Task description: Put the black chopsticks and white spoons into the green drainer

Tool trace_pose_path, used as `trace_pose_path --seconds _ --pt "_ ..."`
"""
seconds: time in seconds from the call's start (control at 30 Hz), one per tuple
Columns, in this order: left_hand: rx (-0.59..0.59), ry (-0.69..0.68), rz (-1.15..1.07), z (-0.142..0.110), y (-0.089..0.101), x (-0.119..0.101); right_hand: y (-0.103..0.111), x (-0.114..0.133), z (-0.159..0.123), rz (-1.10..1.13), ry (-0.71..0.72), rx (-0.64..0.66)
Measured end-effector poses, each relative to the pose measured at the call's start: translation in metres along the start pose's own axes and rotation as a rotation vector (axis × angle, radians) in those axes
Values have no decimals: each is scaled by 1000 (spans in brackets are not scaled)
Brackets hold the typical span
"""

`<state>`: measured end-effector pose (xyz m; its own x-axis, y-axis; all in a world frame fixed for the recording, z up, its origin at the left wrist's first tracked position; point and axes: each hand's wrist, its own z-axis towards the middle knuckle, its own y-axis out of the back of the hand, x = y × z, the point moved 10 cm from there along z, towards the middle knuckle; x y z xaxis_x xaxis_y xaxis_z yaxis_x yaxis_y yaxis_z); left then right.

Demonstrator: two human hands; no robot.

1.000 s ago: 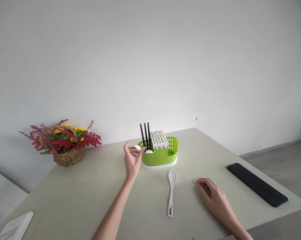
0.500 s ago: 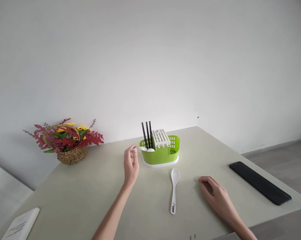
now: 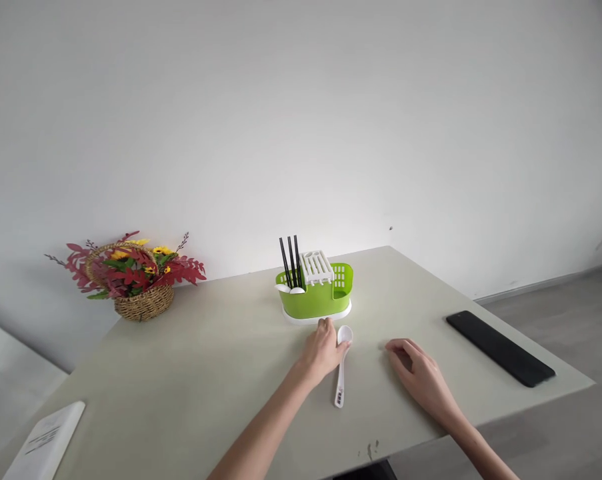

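My left hand (image 3: 325,347) reaches over a white spoon (image 3: 341,383) lying on the table, bowl pointing away from me. Its thumb crosses the neck of the spoon, while the other fingers stay apart from the thumb, left of the bowl. Curled on the tabletop to the right, my right hand (image 3: 418,377) has thumb and fingertips together and nothing in them. Beyond the spoon stands a green cutlery holder (image 3: 313,305) with a white base and a white slotted rack (image 3: 317,267). Black chopsticks (image 3: 291,260) and two white spoons (image 3: 297,291) stand in its left compartment.
A wicker basket (image 3: 145,304) of red and yellow flowers stands at the back left by the wall. A long black object (image 3: 501,348) lies along the table's right side. At the left front corner lies a white item with printed lines (image 3: 45,440).
My left hand let go of a white spoon in the holder's left end, drew back, then moved right and toward me to the spoon on the table. My right hand stayed put.
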<state>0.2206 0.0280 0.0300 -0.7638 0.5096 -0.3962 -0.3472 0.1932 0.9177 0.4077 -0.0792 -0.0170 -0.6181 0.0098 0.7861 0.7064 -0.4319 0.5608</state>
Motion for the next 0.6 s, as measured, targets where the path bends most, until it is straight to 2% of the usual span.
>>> trace_pose_path --seconds 0.1,0.17,0.23,0.27,0.33,0.43,0.53,0.6 --pt "49 -12 17 14 -7 -18 1 1 0 11 -4 -8" --pt "56 -33 2 16 -5 -26 1 1 0 16 -1 -4" --pt "23 -75 -59 11 9 -35 2 2 0 18 4 -7" --pt "-15 -107 -124 5 23 -41 2 2 -1 19 8 -7" --pt "-160 -189 -339 -11 69 -49 2 2 -1 19 8 1" --pt "-421 -241 -527 -38 157 -43 1 1 -2 14 6 12" --pt "-776 -244 -485 -63 243 -17 2 1 -3 7 4 10" --pt "-990 -221 -431 -75 282 7 1 0 -3 -2 1 15"
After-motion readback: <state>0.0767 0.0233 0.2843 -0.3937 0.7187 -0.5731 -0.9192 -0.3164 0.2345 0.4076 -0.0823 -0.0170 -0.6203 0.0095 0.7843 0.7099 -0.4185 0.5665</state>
